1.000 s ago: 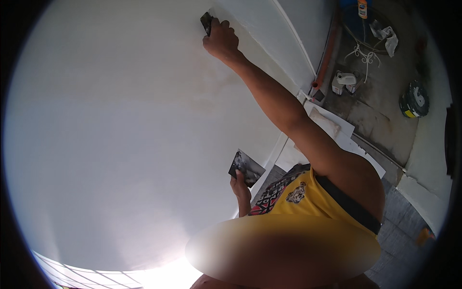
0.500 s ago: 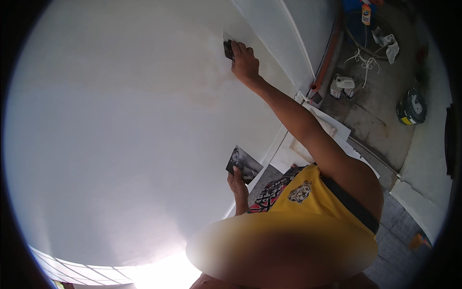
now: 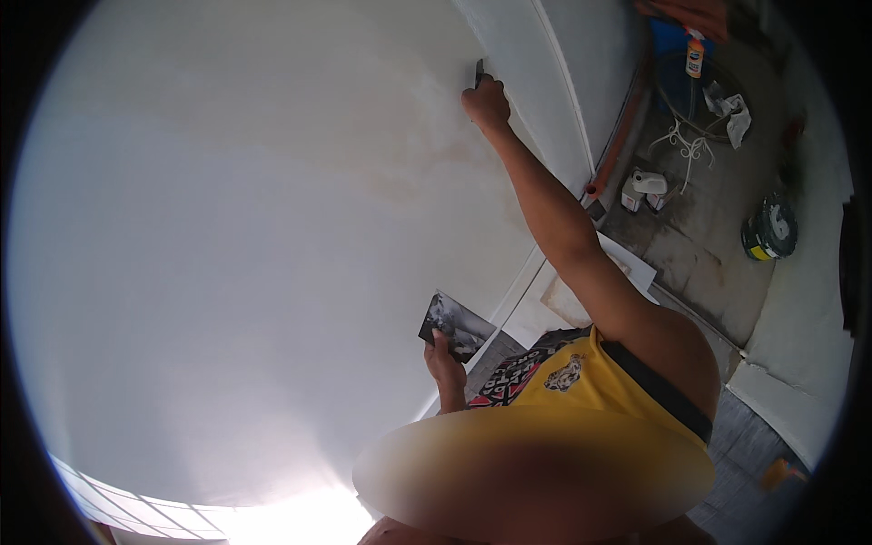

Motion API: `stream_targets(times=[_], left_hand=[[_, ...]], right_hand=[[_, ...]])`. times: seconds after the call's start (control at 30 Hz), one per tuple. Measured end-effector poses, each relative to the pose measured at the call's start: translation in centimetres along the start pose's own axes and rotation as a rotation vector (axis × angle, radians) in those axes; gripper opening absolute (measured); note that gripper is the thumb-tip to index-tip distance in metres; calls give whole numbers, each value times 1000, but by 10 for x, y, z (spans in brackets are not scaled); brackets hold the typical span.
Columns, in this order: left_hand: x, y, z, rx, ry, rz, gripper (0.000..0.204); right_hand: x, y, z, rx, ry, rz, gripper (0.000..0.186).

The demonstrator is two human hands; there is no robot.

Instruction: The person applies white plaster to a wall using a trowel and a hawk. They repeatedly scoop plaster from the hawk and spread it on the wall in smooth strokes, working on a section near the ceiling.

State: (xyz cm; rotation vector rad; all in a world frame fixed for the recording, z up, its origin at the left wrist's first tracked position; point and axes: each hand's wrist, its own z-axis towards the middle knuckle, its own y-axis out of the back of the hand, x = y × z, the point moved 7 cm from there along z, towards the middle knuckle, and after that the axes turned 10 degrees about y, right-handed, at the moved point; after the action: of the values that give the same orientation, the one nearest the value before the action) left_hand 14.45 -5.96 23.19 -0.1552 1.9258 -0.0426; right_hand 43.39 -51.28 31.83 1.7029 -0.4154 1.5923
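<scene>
My right hand is raised at arm's length along the pale wall. It grips a dark putty knife, seen nearly edge-on near the seam at the wall's right side. Whether the blade touches the surface is hard to tell. Lower down and close to my body, my left hand holds a flat dark square plate with whitish paste smeared on it, the thumb over its face. Faint beige patches mark the wall below my right hand.
To the right stand a round glass table with white scroll legs, a spray bottle, crumpled wrapping, white jugs and a dark bucket. A reddish pipe runs along the floor edge. White boards lie beneath my right arm.
My right hand has moved right along the wall toward the seam, and the putty knife has turned from face-on to edge-on. The left hand with the plate has shifted slightly down.
</scene>
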Motion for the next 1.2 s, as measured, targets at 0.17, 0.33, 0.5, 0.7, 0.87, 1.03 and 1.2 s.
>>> stream_targets(times=[0.17,0.33,0.5,0.7,0.87,1.03,1.2], left_hand=[[-2,1,1,-23,-9,30,42],[7,3,6,-5,-40,9,42],[6,5,2,-2,-46,-47,43],[7,0,4,30,-38,-6,41],[12,0,8,18,-58,-4,40],[5,-4,0,5,-43,-22,40],[-4,-4,-7,-45,-3,-24,37]], right_hand=[[157,59,-57,-325,604,-107,53],[64,63,-80,-320,476,-104,50],[19,51,-35,-332,437,-185,50],[48,2,-85,-116,614,-232,62],[-109,-28,-114,-160,115,-30,53],[-169,-41,-39,-53,-176,171,54],[9,13,-15,-158,126,-114,54]])
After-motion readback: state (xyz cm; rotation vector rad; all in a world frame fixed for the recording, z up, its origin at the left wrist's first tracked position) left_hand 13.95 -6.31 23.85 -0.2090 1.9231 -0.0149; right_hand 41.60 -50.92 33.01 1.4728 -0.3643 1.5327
